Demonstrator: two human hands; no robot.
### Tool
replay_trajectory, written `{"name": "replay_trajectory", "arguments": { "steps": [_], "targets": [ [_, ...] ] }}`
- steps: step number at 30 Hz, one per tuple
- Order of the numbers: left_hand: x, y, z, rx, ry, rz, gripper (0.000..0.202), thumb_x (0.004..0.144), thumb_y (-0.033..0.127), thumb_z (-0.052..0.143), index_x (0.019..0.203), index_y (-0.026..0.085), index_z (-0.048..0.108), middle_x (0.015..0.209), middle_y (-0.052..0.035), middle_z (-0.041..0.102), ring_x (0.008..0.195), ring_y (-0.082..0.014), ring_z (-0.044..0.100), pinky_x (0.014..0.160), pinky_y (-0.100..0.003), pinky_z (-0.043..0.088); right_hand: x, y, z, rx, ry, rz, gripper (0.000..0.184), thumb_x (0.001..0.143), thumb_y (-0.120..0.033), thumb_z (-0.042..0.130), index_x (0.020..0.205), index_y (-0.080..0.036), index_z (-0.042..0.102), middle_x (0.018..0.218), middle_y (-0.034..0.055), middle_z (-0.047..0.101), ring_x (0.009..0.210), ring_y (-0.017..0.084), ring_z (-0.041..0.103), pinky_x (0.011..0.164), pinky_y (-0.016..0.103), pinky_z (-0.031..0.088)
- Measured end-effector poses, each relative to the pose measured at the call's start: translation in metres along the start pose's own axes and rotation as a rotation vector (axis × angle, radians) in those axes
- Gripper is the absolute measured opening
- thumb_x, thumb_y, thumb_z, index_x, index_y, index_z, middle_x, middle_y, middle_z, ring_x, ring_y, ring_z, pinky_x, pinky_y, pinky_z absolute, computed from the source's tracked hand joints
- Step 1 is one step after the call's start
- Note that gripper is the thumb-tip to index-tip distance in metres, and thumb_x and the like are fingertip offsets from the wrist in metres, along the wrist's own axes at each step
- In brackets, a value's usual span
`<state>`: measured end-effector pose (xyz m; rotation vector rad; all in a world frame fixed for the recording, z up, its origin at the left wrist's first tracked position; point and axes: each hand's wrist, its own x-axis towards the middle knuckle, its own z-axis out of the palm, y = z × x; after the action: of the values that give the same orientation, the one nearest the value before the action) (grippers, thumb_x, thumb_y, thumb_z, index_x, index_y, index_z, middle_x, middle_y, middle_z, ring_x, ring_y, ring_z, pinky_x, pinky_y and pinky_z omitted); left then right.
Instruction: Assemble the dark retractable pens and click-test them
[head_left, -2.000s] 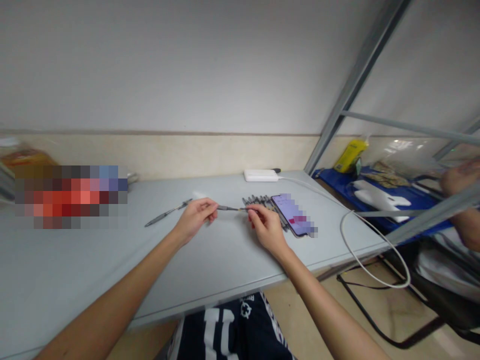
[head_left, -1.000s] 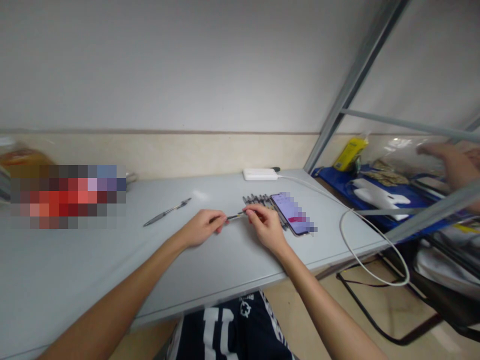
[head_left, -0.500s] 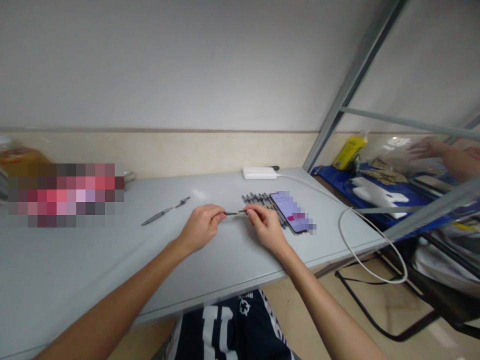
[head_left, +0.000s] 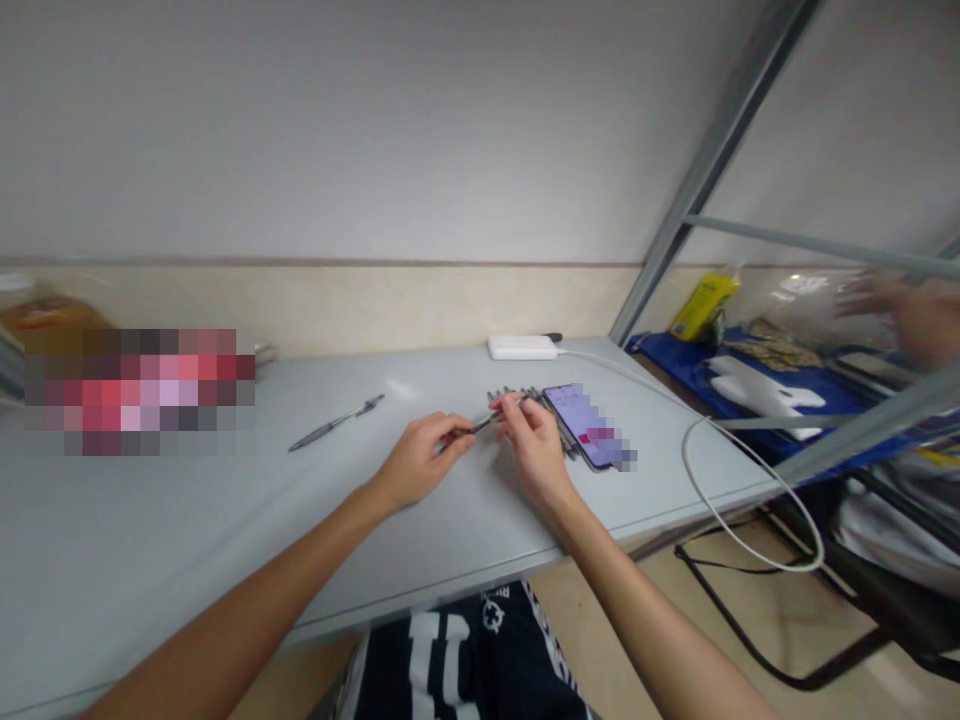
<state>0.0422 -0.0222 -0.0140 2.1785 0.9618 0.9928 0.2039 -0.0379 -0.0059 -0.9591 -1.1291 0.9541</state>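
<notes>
Both my hands hold one dark pen (head_left: 484, 422) just above the grey table (head_left: 187, 540). My left hand (head_left: 424, 458) pinches its near end. My right hand (head_left: 529, 440) pinches the far end, and the pen tilts up toward the right. Behind my right hand lies a row of several dark pens (head_left: 525, 400), partly hidden by it. A single grey pen (head_left: 336, 423) lies alone on the table to the left of my hands.
A phone (head_left: 589, 425) lies right of the pen row. A white power bank (head_left: 523, 347) sits at the wall, its white cable (head_left: 720, 500) looping off the table's right edge. Another person's hand (head_left: 900, 305) moves over a blue tray (head_left: 675, 365) beyond the metal frame (head_left: 697, 190).
My hands have come closer together around the pen, which now tilts up to the right. The other person's hand on the right has kept moving about.
</notes>
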Motion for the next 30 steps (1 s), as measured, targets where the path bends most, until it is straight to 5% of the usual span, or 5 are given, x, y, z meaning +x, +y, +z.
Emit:
{"name": "replay_trajectory", "arguments": {
  "steps": [2,6,13,18,30],
  "targets": [
    [0.0,0.0,-0.001,-0.006,0.016,0.012,0.022,0.084,0.036,0.053,0.095,0.02,0.065,0.086,-0.0045,0.067,0.081,-0.0184,0.059,0.078,-0.028,0.043,0.004,-0.009,0.008,0.085,0.011,-0.006,0.029,0.077,-0.047,0.056,0.075,-0.019,0.054,0.078,0.0028,0.054,0.069,0.013,0.051,0.06,0.023,0.044],
    [0.001,-0.003,-0.008,-0.069,0.112,-0.025,0.026,0.087,0.036,0.049,0.102,0.02,0.061,0.09,-0.0048,0.066,0.085,-0.0183,0.059,0.082,-0.029,0.042,0.017,-0.035,0.018,0.309,-0.083,0.174,0.024,0.078,-0.044,0.052,0.074,-0.022,0.044,0.061,-0.0039,0.04,0.054,0.011,0.044,0.054,0.023,0.043],
    [0.006,-0.019,-0.021,0.022,0.23,-0.091,0.028,0.089,0.035,0.041,0.083,0.019,0.064,0.076,-0.0028,0.063,0.077,-0.0186,0.057,0.074,-0.027,0.04,0.039,-0.061,0.014,0.441,-0.219,0.345,0.045,0.082,-0.06,0.033,0.056,-0.023,0.028,0.046,-0.0085,0.016,0.037,0.008,0.014,0.034,0.02,0.016],
    [0.007,-0.027,-0.023,0.148,0.21,-0.061,0.029,0.089,0.034,0.041,0.077,0.019,0.062,0.074,-0.0032,0.063,0.074,-0.0188,0.057,0.071,-0.027,0.039,0.044,-0.063,0.011,0.495,-0.179,0.442,0.039,0.083,-0.042,0.028,0.05,-0.023,0.022,0.041,-0.0085,0.011,0.037,0.008,0.006,0.032,0.021,0.012],
    [0.006,-0.033,-0.022,0.339,0.108,-0.059,0.03,0.09,0.034,0.038,0.075,0.018,0.058,0.072,-0.0027,0.061,0.07,-0.0179,0.054,0.068,-0.03,0.039,0.045,-0.073,0.01,0.7,-0.174,0.544,0.041,0.083,-0.046,0.031,0.05,-0.022,0.023,0.041,-0.0092,0.011,0.038,0.007,0.005,0.032,0.018,0.01]
  ]
}}
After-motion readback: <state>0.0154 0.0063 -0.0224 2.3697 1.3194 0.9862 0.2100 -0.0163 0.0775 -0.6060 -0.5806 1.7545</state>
